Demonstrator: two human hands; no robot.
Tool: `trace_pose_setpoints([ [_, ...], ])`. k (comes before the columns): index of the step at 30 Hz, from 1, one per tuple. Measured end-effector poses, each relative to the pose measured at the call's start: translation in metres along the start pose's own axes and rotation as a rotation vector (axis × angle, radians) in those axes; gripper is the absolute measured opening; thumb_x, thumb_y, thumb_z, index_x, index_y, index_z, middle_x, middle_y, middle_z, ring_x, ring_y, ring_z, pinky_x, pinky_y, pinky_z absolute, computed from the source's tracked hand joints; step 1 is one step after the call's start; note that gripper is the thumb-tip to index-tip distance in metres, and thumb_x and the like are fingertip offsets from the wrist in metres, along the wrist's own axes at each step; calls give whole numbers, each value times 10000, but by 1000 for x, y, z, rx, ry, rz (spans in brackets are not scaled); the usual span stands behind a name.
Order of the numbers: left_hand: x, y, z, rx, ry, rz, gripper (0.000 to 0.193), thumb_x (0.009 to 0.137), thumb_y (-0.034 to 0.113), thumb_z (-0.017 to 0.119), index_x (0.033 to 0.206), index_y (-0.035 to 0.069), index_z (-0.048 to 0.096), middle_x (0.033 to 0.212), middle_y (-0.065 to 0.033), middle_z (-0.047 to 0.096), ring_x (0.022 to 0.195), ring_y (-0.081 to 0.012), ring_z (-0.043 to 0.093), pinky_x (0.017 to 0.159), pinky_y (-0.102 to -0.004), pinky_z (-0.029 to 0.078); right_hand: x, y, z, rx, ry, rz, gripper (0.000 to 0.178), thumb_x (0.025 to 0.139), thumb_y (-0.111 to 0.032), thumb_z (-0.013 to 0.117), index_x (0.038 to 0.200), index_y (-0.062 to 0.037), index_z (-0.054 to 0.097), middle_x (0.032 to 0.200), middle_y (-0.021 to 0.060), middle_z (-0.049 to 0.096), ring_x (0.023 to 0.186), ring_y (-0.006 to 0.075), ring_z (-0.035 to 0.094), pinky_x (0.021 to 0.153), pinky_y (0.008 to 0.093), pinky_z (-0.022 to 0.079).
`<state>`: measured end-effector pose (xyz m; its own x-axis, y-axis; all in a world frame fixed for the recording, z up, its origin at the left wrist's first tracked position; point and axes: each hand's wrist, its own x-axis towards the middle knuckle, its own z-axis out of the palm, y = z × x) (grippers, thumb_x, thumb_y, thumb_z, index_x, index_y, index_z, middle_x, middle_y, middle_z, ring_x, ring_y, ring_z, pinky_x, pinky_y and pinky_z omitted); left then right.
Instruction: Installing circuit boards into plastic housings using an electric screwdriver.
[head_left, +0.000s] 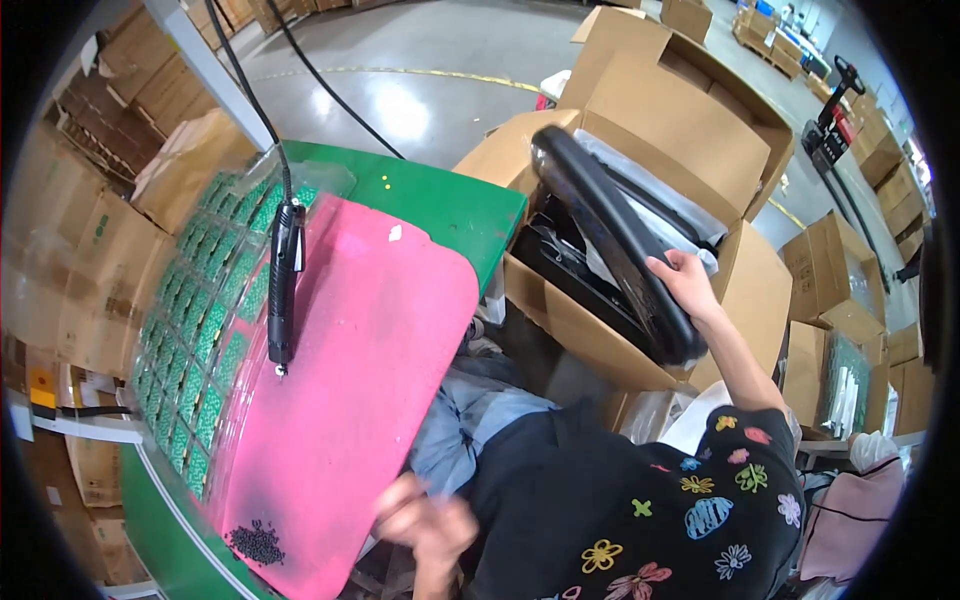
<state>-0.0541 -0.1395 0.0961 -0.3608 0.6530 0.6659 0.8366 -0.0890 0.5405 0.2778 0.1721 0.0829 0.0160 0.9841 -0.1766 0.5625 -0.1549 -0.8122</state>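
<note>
My right hand (688, 288) grips the near end of a long black plastic casing (610, 235) with rounded ends. The casing slants over an open cardboard box (590, 335) with more black parts (570, 265) and whitish wrapping inside. Smeared by motion, my left hand (425, 520) is beside the near edge of the pink mat (370, 290); its fingers cannot be made out. A black electric screwdriver (284, 285) hangs on a cord over the mat, tip downward. Small black screws (257, 543) lie heaped at the mat's lower left corner.
Clear trays of green circuit boards (205, 320) cover the left side of the green table (440, 195). Brown cartons (835, 265) stand at the right, others (70, 250) at the left. A pallet truck (830, 130) is on the floor at the far right.
</note>
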Motion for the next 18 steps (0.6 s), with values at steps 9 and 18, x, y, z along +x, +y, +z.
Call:
trace_pose_setpoints([
  [9,43,57,95,-934,-404,-160,978,711,156,839,1451,-67,239,1485,-247,305,1389,-361,319,1136,-424,270,-110,-189,56,860,-484,-277,322,929,-75,591,1196,-37,414,1056,80,582,923,143,610,793,268,518],
  [18,41,8,-93,-1205,349,-1060,733,728,16,578,1424,-15,347,1305,-148,538,1202,-247,533,1017,-382,436,-89,-258,139,-684,-718,-1671,862,472,-77,808,1297,-148,568,1438,135,463,1327,345,439,1092,523,356],
])
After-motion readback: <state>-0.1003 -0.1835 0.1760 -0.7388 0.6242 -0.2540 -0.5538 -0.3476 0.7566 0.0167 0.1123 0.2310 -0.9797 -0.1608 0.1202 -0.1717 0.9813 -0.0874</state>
